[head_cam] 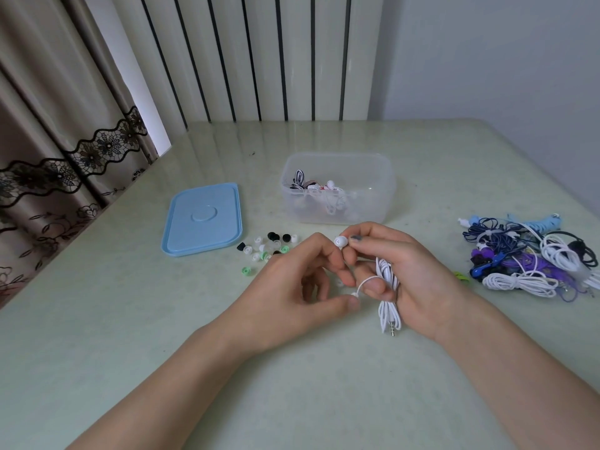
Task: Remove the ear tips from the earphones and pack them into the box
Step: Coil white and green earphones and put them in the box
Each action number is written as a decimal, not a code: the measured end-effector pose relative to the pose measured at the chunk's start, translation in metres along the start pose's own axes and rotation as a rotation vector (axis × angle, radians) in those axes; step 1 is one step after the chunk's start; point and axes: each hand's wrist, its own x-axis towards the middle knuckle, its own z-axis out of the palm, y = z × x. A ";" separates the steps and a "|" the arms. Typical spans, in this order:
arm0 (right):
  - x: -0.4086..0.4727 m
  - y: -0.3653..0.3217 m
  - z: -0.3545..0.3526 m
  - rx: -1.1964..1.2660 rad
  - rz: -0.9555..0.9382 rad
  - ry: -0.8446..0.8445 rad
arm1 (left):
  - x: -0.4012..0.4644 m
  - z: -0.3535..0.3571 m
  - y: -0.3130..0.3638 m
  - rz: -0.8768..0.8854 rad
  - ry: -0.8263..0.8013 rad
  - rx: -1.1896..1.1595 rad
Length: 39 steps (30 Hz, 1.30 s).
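Observation:
My right hand (pixel 402 271) holds a coiled white earphone cable (pixel 388 287), its jack hanging below my palm. Between thumb and fingertip it pinches a white earbud (pixel 341 242). My left hand (pixel 302 287) is close against it, fingers curled around the earbud and the thin wire (pixel 363 282) looped between the hands. A clear plastic box (pixel 383 186) stands behind the hands with a few earphones (pixel 316 186) inside. Loose ear tips (pixel 266 246), black, white and green, lie scattered left of my hands.
A light blue lid (pixel 204 219) lies flat to the left of the box. A tangled pile of white, blue and purple earphones (pixel 526 258) sits at the right of the table. A curtain hangs at the left, a ribbed radiator behind.

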 end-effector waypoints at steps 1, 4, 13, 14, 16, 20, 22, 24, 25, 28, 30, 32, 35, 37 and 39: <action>0.001 0.001 0.000 0.005 -0.002 0.010 | 0.000 -0.001 0.000 0.001 -0.010 0.000; 0.002 0.001 0.000 0.032 -0.014 0.045 | -0.002 -0.001 0.000 0.009 -0.036 0.038; -0.001 0.000 0.003 -0.153 -0.139 0.095 | 0.003 -0.004 -0.008 -0.003 0.173 -0.116; -0.002 0.000 0.003 -0.193 -0.159 0.080 | 0.004 -0.004 -0.009 -0.018 0.197 -0.156; -0.004 0.001 0.004 -0.277 -0.178 0.042 | 0.006 -0.004 -0.011 -0.039 0.243 -0.203; -0.004 0.003 0.003 -0.361 -0.149 0.042 | 0.007 -0.003 -0.012 -0.055 0.289 -0.176; -0.004 0.003 0.002 -0.344 -0.140 0.039 | 0.007 -0.002 -0.012 -0.062 0.288 -0.164; -0.003 0.004 0.002 -0.325 -0.136 0.041 | 0.006 -0.002 -0.012 -0.068 0.281 -0.131; -0.003 0.004 0.002 -0.313 -0.131 0.043 | 0.006 -0.002 -0.012 -0.070 0.279 -0.111; -0.003 0.003 0.001 -0.307 -0.127 0.040 | 0.006 -0.003 -0.012 -0.057 0.283 -0.073; -0.001 0.004 -0.001 -0.313 -0.124 0.056 | 0.007 -0.003 -0.012 -0.058 0.281 -0.015; 0.001 0.005 -0.002 -0.294 -0.116 0.086 | 0.006 -0.002 -0.015 -0.057 0.231 0.102; 0.002 0.005 -0.002 -0.248 -0.099 0.121 | 0.005 0.003 -0.017 0.027 0.121 0.338; 0.002 0.005 -0.002 -0.224 -0.078 0.129 | 0.007 0.006 -0.020 0.073 0.075 0.419; 0.002 0.004 -0.003 -0.220 -0.064 0.123 | 0.008 0.005 -0.021 0.071 0.075 0.401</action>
